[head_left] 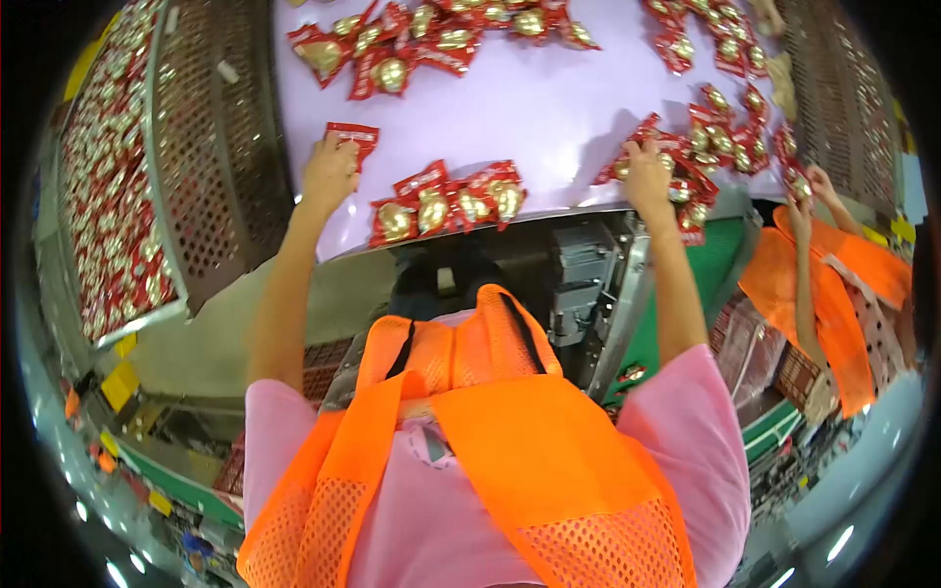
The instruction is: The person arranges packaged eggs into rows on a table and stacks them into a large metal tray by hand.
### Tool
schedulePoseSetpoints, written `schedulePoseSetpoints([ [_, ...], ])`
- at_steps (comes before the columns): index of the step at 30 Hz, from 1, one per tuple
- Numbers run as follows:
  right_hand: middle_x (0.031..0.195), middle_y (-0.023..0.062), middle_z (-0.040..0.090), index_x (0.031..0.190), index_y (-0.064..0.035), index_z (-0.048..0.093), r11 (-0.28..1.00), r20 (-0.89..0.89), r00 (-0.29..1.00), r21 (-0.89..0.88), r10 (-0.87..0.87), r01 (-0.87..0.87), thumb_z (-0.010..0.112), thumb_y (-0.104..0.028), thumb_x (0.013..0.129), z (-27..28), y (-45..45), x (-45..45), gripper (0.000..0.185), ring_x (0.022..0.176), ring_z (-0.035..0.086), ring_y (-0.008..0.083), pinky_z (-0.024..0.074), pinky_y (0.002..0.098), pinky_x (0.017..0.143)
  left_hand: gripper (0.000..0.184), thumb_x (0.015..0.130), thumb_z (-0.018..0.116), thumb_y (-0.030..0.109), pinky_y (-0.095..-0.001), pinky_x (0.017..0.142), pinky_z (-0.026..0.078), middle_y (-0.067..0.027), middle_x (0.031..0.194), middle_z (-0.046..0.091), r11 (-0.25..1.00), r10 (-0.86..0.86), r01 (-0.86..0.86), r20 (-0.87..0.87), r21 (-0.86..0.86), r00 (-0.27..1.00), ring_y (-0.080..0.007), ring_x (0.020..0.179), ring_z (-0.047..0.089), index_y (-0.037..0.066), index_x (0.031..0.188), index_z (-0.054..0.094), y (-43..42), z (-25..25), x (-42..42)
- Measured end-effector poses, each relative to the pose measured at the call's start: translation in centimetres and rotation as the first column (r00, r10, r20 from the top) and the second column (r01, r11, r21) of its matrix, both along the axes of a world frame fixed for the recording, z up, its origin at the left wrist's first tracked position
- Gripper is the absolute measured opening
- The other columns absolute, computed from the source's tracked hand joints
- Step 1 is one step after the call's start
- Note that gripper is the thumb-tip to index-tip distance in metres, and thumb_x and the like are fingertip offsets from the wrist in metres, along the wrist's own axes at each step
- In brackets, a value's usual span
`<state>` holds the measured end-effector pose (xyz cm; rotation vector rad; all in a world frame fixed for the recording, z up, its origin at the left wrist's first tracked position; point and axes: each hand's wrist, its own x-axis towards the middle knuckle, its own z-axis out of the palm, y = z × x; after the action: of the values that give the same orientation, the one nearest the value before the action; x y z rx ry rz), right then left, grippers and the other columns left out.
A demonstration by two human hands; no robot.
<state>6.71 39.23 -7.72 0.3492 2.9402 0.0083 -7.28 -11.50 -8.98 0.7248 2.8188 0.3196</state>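
Red packets [508, 199] strew a lilac table [510, 113], seemingly indoors.

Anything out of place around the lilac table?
Possibly: a few stray packets lie on the green surface below, apart from the tabletop clusters. They may be dropped, though that could be a conveyor.

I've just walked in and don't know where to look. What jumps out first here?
Most likely the bright orange vest filling the bottom middle. Next come the shiny red-and-gold packets scattered over the pale table above it, where the left hand pinches one packet and the right hand rests among a cluster. A great heap of packets crowds the far left.
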Motion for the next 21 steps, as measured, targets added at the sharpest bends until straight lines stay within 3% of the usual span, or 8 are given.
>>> schedulePoseSetpoints([
  [3,0.105,0.0159,0.059,0.105,-0.0077,0.062,0.958,-0.128,0.950,0.012,0.285,-0.286,0.076,-0.012,0.069,-0.5,1.0,-1.4,0.039,0.088,0.066,0.0397,0.0561,0.0482,0.073,0.055,0.065,0.082,0.013,-0.0423,0.093,0.050,-0.0111,0.114,0.054,0.994,0.090,-0.093,0.070,0.049,0.994,-0.0336,0.110,0.055,0.010,0.117,0.064,-2.5,1.3,3.9],
  [6,0.093,0.0163,0.070,0.099,-0.0062,0.067,0.984,-0.099,0.990,-0.135,0.101,-0.114,0.082,-0.029,0.064,0.6,0.4,-2.2,0.045,0.080,0.070,0.0345,0.0565,0.0465,0.072,0.060,0.065,0.087,0.018,-0.0407,0.095,0.048,-0.0106,0.116,0.053,0.915,0.215,-0.305,0.322,0.263,0.922,-0.0324,0.112,0.054,0.008,0.120,0.063,-2.8,2.2,8.7],
  [9,0.088,0.0173,0.072,0.097,-0.0061,0.070,0.910,-0.068,0.984,-0.396,-0.166,0.126,0.082,-0.045,0.067,1.5,-4.5,-1.9,0.051,0.079,0.071,0.0342,0.0566,0.0443,0.074,0.062,0.069,0.087,0.024,-0.0422,0.098,0.045,-0.0120,0.118,0.054,0.906,0.214,-0.302,0.295,0.296,0.931,-0.0340,0.113,0.053,0.007,0.123,0.061,-1.5,1.5,12.3],
  [11,0.086,0.0172,0.073,0.094,-0.0039,0.071,0.389,0.364,0.901,-0.814,-0.238,0.432,0.076,-0.065,0.068,1.1,-8.5,-1.1,0.067,0.081,0.072,0.0339,0.0564,0.0421,0.076,0.068,0.072,0.085,0.032,-0.0429,0.098,0.045,-0.0135,0.125,0.053,0.947,0.196,-0.246,0.234,0.207,0.952,-0.0342,0.115,0.053,0.009,0.130,0.058,-0.9,2.3,12.1],
  [13,0.085,0.0150,0.073,0.101,-0.0011,0.069,0.624,0.571,0.815,-0.602,-0.098,0.497,0.075,-0.067,0.072,-2.5,-10.0,-0.2,0.073,0.079,0.071,0.0332,0.0563,0.0417,0.075,0.071,0.072,0.084,0.037,-0.0431,0.097,0.045,-0.0146,0.129,0.052,0.975,0.177,-0.194,0.149,0.109,0.973,-0.0348,0.115,0.052,0.009,0.132,0.056,-0.5,2.8,11.4],
  [16,0.092,0.0150,0.072,0.113,-0.0002,0.065,0.927,0.294,0.950,-0.319,-0.102,0.198,0.080,-0.060,0.072,1.8,-11.6,-0.3,0.074,0.084,0.070,0.0333,0.0560,0.0431,0.077,0.079,0.072,0.082,0.046,-0.0470,0.098,0.042,-0.0177,0.132,0.050,0.991,0.080,-0.078,-0.008,0.108,0.997,-0.0365,0.118,0.049,0.010,0.136,0.053,0.3,3.6,10.8],
  [19,0.107,0.0158,0.068,0.125,-0.0047,0.061,0.909,-0.253,0.961,-0.365,0.111,-0.202,0.080,-0.058,0.070,3.4,-11.4,0.4,0.079,0.097,0.067,0.0335,0.0548,0.0430,0.084,0.086,0.072,0.079,0.053,-0.0501,0.099,0.039,-0.0182,0.132,0.048,0.991,-0.055,0.057,-0.023,0.120,0.998,-0.0366,0.120,0.047,0.018,0.144,0.048,1.4,3.5,10.8],
  [21,0.127,0.0181,0.056,0.138,-0.0148,0.054,0.747,-0.306,0.897,-0.501,0.319,-0.437,0.073,-0.063,0.073,3.5,-11.8,0.4,0.084,0.112,0.058,0.0359,0.0530,0.0443,0.088,0.088,0.071,0.078,0.054,-0.0503,0.100,0.039,-0.0185,0.133,0.048,0.990,-0.124,0.125,-0.026,0.067,0.992,-0.0377,0.121,0.048,0.021,0.147,0.046,2.3,2.9,10.9],
])
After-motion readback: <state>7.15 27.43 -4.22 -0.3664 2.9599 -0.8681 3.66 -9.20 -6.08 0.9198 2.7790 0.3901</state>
